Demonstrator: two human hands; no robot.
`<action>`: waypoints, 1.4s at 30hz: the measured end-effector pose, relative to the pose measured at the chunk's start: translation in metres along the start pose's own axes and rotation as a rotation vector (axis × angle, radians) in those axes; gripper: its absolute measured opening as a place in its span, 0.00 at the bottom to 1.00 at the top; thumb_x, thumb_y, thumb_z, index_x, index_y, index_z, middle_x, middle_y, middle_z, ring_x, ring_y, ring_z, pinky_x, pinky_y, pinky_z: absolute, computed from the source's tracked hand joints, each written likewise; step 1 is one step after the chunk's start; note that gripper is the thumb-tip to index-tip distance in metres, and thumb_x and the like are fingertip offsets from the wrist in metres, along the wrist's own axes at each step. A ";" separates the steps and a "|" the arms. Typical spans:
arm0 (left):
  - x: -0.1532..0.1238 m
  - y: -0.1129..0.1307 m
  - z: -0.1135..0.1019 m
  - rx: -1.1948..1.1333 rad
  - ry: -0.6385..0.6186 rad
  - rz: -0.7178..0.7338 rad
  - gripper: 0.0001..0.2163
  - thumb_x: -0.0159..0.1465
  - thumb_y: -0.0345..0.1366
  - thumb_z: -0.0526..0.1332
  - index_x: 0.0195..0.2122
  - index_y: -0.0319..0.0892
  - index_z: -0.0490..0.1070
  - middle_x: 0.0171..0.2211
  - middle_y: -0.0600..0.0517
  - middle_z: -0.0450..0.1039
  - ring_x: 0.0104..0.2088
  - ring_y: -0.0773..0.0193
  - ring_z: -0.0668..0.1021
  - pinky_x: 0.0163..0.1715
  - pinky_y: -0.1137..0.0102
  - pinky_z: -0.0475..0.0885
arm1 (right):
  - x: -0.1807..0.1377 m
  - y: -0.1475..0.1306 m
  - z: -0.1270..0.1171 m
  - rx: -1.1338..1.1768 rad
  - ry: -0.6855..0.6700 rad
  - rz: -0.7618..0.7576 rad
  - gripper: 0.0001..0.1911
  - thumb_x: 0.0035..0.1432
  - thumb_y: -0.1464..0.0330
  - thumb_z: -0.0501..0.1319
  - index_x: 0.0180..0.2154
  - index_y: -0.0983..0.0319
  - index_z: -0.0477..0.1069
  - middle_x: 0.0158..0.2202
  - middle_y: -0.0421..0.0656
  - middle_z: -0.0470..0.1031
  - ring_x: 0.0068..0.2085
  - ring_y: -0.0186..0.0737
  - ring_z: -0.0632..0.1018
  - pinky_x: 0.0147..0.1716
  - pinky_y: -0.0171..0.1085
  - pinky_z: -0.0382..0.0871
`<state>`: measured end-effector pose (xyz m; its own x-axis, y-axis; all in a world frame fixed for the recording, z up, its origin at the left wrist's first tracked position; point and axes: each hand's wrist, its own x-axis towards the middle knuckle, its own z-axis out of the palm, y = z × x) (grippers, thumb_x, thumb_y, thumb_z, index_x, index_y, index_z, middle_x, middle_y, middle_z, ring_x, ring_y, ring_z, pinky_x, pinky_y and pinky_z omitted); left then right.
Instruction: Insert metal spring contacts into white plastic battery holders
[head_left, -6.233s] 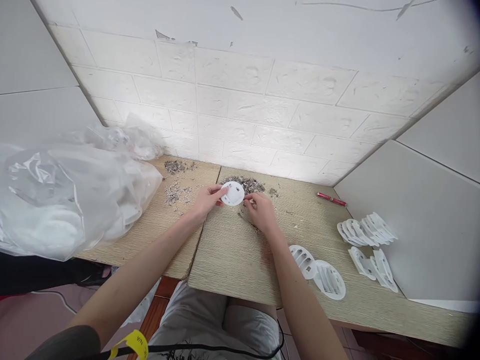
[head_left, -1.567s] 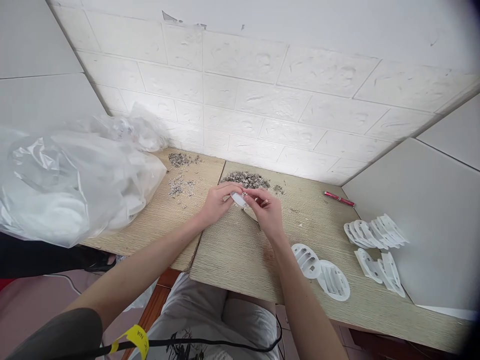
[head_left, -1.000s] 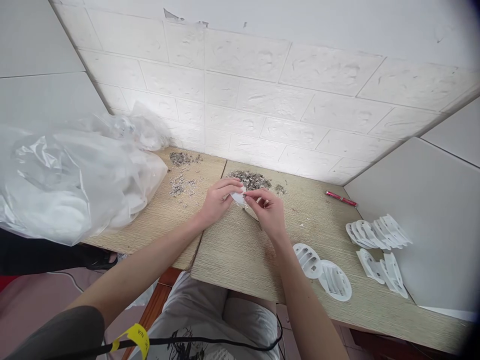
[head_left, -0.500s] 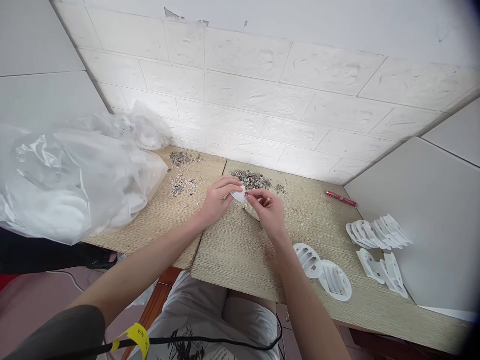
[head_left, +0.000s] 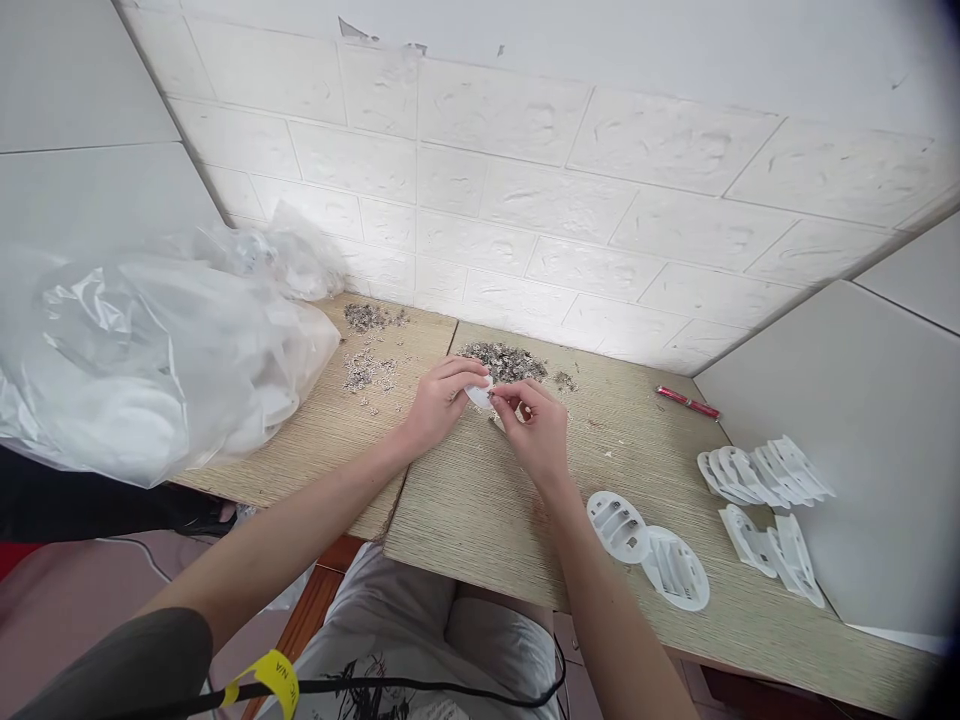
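Observation:
My left hand (head_left: 441, 398) grips a small round white plastic disc (head_left: 480, 393) just above the wooden table (head_left: 465, 510), fingers curled over its top edge. My right hand (head_left: 534, 425) is pinched against the disc's right side, on something too small to make out. Most of the disc is hidden behind my fingers. A heap of small metal parts (head_left: 504, 362) lies just behind both hands.
A big clear plastic bag (head_left: 142, 360) of white pieces fills the table's left. More metal bits (head_left: 367, 368) are scattered by it. Two white slotted discs (head_left: 649, 545) lie near the front edge, stacked ones (head_left: 765, 480) at right, a red pen (head_left: 687, 402) behind.
Earlier the disc faced me, held apart between both hands. Now it is tilted and mostly covered, with my right fingers pinched at its edge. Over the last second the hands barely shifted.

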<state>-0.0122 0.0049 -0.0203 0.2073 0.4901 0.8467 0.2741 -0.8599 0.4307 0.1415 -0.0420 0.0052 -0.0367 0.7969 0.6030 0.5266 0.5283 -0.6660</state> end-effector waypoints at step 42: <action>0.006 0.009 0.002 -0.383 -0.253 -0.714 0.17 0.56 0.33 0.62 0.47 0.37 0.74 0.39 0.47 0.77 0.34 0.64 0.77 0.29 0.73 0.73 | 0.006 0.014 -0.010 0.286 0.136 0.333 0.09 0.52 0.64 0.64 0.33 0.62 0.76 0.30 0.43 0.76 0.26 0.33 0.67 0.25 0.35 0.62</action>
<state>-0.0063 0.0007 -0.0118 0.3218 0.9116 0.2558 0.0914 -0.2988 0.9499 0.1569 -0.0327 0.0039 0.2168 0.9014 0.3747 0.2346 0.3245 -0.9163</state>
